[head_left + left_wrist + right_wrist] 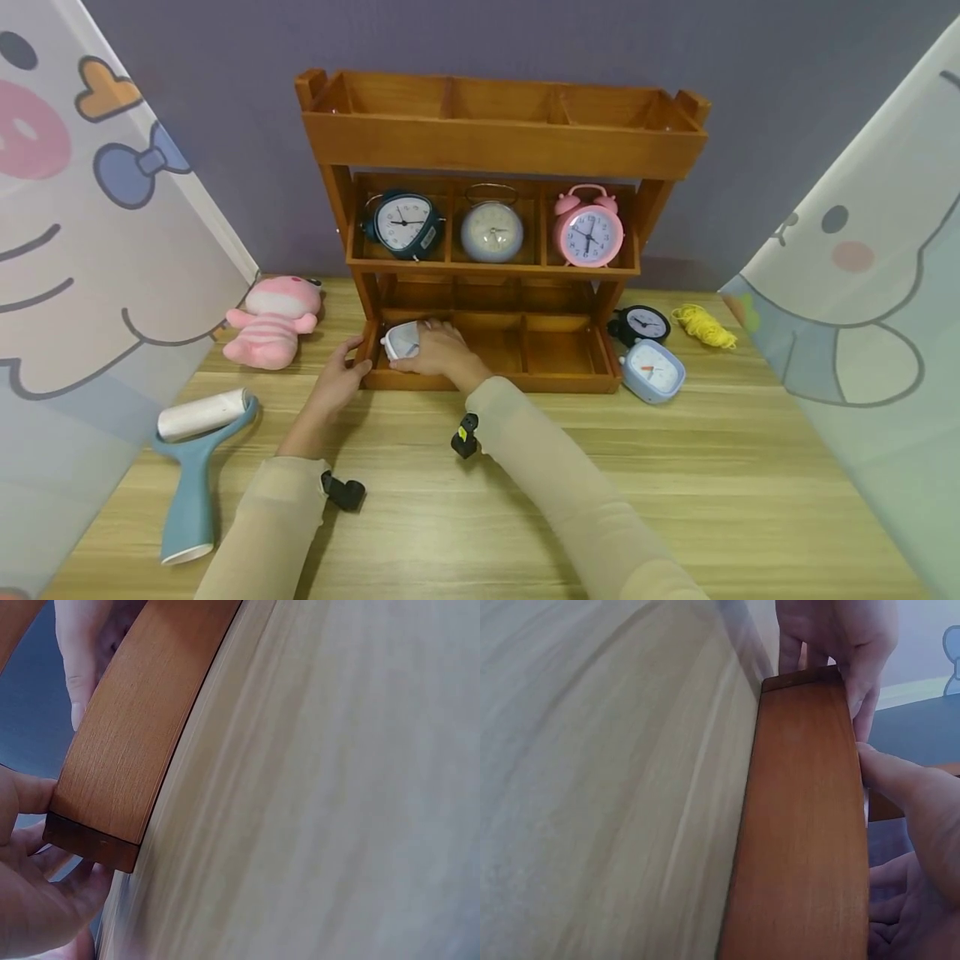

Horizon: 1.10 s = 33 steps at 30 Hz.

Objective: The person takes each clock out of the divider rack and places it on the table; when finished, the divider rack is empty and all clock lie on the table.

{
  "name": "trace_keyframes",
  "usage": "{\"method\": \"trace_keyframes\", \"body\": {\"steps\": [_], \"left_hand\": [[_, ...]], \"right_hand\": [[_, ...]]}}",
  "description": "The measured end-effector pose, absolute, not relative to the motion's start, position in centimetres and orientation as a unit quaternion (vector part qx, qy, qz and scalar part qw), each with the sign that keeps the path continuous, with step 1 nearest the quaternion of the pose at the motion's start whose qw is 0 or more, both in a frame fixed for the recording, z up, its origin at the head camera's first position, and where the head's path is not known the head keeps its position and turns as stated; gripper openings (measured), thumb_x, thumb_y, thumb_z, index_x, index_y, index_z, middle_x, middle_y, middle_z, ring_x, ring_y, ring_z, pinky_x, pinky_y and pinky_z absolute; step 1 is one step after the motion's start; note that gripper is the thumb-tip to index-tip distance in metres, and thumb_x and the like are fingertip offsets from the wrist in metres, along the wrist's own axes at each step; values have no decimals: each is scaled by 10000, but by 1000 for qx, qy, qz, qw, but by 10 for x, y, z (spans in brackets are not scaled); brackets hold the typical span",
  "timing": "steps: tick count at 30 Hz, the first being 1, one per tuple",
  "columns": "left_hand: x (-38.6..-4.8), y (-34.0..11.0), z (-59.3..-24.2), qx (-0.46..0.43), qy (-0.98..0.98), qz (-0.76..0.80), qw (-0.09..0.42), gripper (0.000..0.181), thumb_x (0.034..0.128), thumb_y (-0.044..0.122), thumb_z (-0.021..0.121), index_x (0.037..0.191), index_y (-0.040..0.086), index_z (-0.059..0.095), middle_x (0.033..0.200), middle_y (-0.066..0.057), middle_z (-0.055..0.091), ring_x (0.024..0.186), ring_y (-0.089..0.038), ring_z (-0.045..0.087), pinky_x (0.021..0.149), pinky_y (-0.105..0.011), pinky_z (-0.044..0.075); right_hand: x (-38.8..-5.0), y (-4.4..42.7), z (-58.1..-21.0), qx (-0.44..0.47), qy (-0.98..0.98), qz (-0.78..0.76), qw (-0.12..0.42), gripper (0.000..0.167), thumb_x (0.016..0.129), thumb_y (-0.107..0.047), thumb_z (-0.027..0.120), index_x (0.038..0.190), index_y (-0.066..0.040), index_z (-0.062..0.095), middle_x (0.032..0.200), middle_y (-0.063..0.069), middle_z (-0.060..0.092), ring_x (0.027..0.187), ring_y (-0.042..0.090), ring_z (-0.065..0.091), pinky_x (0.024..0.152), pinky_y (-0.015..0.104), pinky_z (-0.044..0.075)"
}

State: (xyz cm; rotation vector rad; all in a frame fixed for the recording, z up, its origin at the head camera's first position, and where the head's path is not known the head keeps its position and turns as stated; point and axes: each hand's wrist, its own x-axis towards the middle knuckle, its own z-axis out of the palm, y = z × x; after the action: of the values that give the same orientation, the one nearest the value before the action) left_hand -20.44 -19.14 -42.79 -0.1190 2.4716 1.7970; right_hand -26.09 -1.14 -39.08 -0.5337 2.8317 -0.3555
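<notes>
A small white alarm clock (402, 340) lies tilted back in the left compartment of the bottom tier of a brown wooden shelf (502, 143). My right hand (441, 350) reaches over the front board and holds this clock by its right side, covering part of it. At the shelf's lower left corner, my left hand (339, 385) grips the end of the tier. The left wrist view shows that hand's thumb and fingers (71, 896) around the corner of the front board (142, 727). In the right wrist view, the front board mostly hides the clock.
On the middle tier stand a dark green clock (405, 223), a round pale clock (492, 232) and a pink clock (589, 235). Right of the shelf are black (642, 323) and blue (652, 371) clocks and yellow yarn (705, 326). Leftward lie a pink plush toy (272, 325) and lint roller (191, 492).
</notes>
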Motion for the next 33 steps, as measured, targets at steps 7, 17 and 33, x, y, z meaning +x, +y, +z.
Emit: {"method": "trace_keyframes", "body": {"steps": [7, 17, 33], "left_hand": [[-204, -191, -427, -40, 803, 593, 39, 564, 1027, 69, 437, 1536, 12, 202, 1461, -313, 315, 1270, -416, 383, 989, -497, 366], [-203, -192, -426, -37, 803, 594, 38, 563, 1027, 67, 436, 1533, 6, 200, 1448, -319, 329, 1261, -422, 396, 980, -500, 374], [-204, -190, -426, -43, 804, 593, 35, 565, 1023, 58, 442, 1533, 5, 204, 1463, -306, 311, 1237, -412, 409, 965, -486, 386]], "right_hand": [[-267, -15, -394, -168, 971, -135, 109, 940, 805, -622, 673, 1497, -70, 358, 1414, 118, 431, 1293, 280, 363, 1073, 395, 275], [-262, -28, -398, -160, 969, -179, 63, 881, 765, -491, 763, 1457, -67, 420, 1397, 120, 401, 1227, 278, 429, 1011, 388, 374], [-262, -23, -406, -146, 962, -231, 10, 942, 724, -449, 791, 1486, -64, 394, 1469, 129, 343, 1268, 313, 390, 1024, 394, 358]]}}
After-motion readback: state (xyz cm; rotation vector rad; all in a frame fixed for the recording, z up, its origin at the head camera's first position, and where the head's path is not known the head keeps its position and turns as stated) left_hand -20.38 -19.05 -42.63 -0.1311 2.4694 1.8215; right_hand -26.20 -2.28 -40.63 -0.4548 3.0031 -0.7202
